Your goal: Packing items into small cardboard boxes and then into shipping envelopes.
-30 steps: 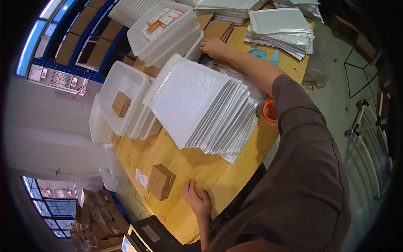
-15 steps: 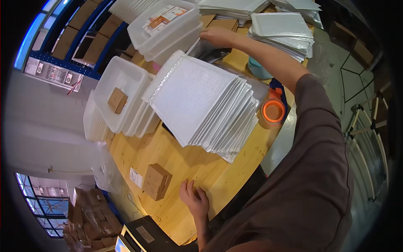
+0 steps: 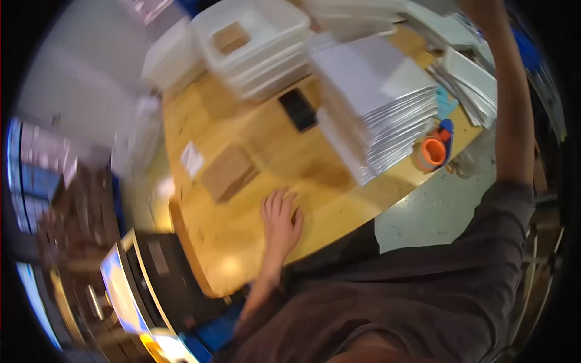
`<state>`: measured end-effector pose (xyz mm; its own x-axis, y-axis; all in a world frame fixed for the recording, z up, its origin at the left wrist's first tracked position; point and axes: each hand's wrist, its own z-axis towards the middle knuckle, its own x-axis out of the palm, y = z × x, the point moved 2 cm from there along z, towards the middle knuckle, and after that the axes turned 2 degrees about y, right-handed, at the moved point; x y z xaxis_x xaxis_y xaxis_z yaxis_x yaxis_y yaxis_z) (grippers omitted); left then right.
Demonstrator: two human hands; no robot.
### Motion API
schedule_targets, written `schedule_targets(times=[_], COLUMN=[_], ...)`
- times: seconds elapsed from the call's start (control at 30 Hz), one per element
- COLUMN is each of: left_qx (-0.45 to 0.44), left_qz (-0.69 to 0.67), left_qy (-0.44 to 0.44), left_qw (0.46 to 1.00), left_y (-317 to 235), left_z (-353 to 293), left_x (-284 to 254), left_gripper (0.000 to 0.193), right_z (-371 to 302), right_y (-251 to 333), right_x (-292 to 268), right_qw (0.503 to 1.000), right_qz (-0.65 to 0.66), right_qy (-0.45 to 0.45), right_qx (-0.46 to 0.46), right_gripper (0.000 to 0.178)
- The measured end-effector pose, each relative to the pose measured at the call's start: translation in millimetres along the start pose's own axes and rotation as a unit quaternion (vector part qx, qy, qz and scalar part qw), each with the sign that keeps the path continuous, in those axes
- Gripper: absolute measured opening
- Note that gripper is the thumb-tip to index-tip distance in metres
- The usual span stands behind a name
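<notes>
Head view, blurred, with clock hours from its centre: my yellowish wooden table [image 3: 339, 212] spreads across the middle. On it, between one and two o'clock, rises a thick stack of white padded mailers [image 3: 381, 78]; just short of twelve sit nested translucent white plastic tubs [image 3: 266, 72]. At nine lies a brown rectangular cardboard box [image 3: 230, 172], near my left hand [image 3: 281, 221] but apart from it. That hand, at six, is palm down and empty, fingers slightly spread. My right hand [image 3: 482, 11], between one and two, is cut off by the upper edge; I cannot tell what its fingers do. A black oblong phone-like object [image 3: 298, 110] lies at twelve, a round orange tape roll [image 3: 433, 151] between two and three, and a white paper label [image 3: 192, 158] between nine and ten, beside the box.
</notes>
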<state>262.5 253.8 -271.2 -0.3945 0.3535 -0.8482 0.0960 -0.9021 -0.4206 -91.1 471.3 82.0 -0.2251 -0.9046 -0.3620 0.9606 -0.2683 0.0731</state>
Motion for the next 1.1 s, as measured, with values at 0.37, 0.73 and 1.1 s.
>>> schedule_targets(times=[0.37, 0.73, 1.1], left_qx=[-0.023, -0.021, -0.142], left_qz=[0.12, -0.135, -0.172], left_qy=[-0.098, -0.074, -0.41], left_qw=[0.988, 0.988, 0.884], left_y=[149, 216, 241], left_z=[28, 32, 32], left_x=[-110, -90, -110], left_gripper=[0.085, 0.086, 0.088], right_z=[-260, -291, -276], right_y=[272, 223, 260], right_x=[172, 322, 352], right_qw=[0.855, 0.888, 0.9], right_qz=[0.288, 0.198, 0.086], right_qy=[0.414, 0.41, 0.415], right_qx=[-0.123, 0.066, -0.105], right_gripper=[0.008, 0.029, 0.057])
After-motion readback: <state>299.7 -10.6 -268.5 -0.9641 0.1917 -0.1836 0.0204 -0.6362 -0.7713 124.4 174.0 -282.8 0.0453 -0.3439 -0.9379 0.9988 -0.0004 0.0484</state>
